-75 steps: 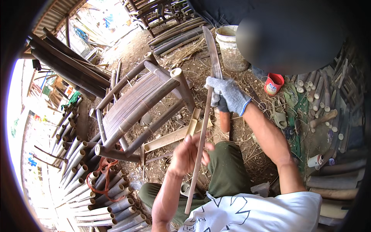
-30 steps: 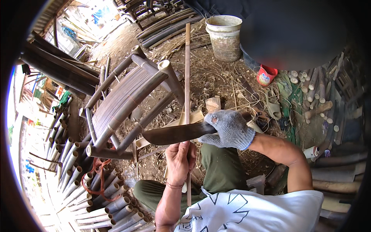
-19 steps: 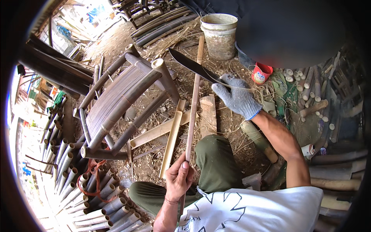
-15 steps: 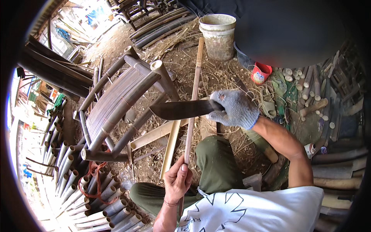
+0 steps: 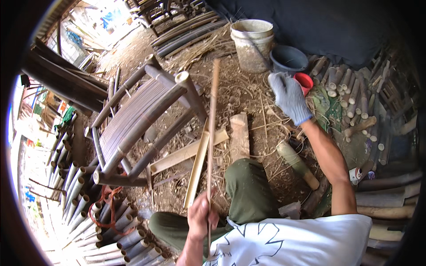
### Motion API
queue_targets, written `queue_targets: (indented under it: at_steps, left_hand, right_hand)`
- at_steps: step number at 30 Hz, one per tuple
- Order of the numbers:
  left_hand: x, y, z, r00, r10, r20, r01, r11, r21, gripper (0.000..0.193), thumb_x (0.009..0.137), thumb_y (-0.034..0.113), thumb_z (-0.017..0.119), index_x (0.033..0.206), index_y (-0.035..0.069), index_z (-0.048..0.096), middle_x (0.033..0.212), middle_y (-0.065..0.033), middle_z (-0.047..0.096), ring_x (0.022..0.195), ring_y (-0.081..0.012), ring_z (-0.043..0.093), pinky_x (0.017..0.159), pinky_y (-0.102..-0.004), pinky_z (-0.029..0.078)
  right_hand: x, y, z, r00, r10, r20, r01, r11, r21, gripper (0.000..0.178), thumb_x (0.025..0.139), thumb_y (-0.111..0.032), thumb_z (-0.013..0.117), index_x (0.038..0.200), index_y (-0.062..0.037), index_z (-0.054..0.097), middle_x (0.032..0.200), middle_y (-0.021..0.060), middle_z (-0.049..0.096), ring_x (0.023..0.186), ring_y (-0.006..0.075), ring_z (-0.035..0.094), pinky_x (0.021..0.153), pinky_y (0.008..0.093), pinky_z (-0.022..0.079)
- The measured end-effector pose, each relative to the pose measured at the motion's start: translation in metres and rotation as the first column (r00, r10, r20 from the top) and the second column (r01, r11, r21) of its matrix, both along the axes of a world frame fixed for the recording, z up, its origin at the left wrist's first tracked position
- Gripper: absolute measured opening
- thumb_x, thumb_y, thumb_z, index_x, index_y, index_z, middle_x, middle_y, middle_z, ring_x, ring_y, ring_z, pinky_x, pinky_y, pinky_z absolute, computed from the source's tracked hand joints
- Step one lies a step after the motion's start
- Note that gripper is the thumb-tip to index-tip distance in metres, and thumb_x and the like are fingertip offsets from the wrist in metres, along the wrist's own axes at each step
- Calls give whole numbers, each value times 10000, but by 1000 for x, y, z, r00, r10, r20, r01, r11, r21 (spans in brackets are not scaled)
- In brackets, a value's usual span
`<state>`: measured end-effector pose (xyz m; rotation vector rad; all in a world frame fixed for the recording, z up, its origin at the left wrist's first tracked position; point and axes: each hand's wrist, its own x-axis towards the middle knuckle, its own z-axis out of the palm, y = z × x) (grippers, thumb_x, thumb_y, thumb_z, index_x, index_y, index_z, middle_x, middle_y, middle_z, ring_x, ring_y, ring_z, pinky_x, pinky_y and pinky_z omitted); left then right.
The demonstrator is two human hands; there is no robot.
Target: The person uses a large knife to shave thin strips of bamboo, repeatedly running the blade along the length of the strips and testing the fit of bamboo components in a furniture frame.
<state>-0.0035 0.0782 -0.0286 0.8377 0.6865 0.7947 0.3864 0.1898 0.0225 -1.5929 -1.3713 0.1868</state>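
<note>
At the near left, bamboo poles [image 5: 133, 237] lie bundled beside red twine [image 5: 116, 228]. Farther back stands a bamboo frame [image 5: 141, 128] with a slatted panel. Right of it, a split bamboo piece [image 5: 198, 170] lies on the ground. The bare left hand [image 5: 200, 216] grips the near part of a long thin strip [image 5: 212, 119], which points toward the far side. A pale bucket [image 5: 253, 51] stands far back. The gloved right hand [image 5: 289, 96] appears beside a red cup [image 5: 305, 82]; I cannot tell whether it holds anything.
</note>
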Motion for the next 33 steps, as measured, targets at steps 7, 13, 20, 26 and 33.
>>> queue_targets:
  at_steps: [7, 13, 20, 26, 33]
  left_hand:
    - [57, 56, 29, 893, 5, 450, 169, 923, -346, 406, 1090, 311, 397, 1468, 161, 401, 527, 52, 341, 332, -57, 297, 326, -199, 293]
    - [48, 36, 32, 916, -86, 391, 203, 942, -268, 522, 1090, 304, 407, 1572, 162, 267, 494, 56, 300, 330, -50, 279, 334, -207, 279]
    - [9, -5, 16, 956, -118, 268, 201, 931, -306, 549, 1070, 326, 469, 1549, 89, 340, 496, 59, 303, 366, -47, 228, 357, -216, 253]
    - [2, -12, 11, 954, -136, 266, 215, 932, -293, 555, 1064, 326, 486, 1543, 80, 351, 500, 55, 306, 373, -48, 230, 372, -214, 257]
    - [-8, -16, 1, 965, -159, 210, 218, 931, -292, 576, 1052, 350, 511, 1529, 59, 368, 490, 42, 321, 371, -54, 230, 373, -222, 251]
  right_hand:
    - [-116, -49, -20, 772, 304, 559, -397, 917, 50, 600, 877, -722, 558, 778, -131, 593, 632, 84, 583, 580, 278, 632, 556, 448, 512]
    - [-88, -29, -17, 778, 210, 593, -322, 943, 89, 551, 886, -663, 605, 809, -117, 591, 664, 92, 599, 603, 290, 638, 578, 430, 518]
    - [-38, -19, -4, 914, 75, 399, -21, 990, -140, 501, 906, -599, 623, 798, -111, 581, 607, 87, 589, 555, 282, 643, 544, 431, 504]
    - [-48, -25, -12, 814, 178, 553, -258, 964, 69, 524, 904, -630, 608, 778, -122, 596, 663, 88, 616, 581, 263, 638, 549, 426, 511]
    - [-27, -19, 1, 911, 116, 395, -117, 993, -21, 550, 931, -633, 563, 802, -101, 609, 647, 133, 622, 560, 312, 634, 549, 446, 495]
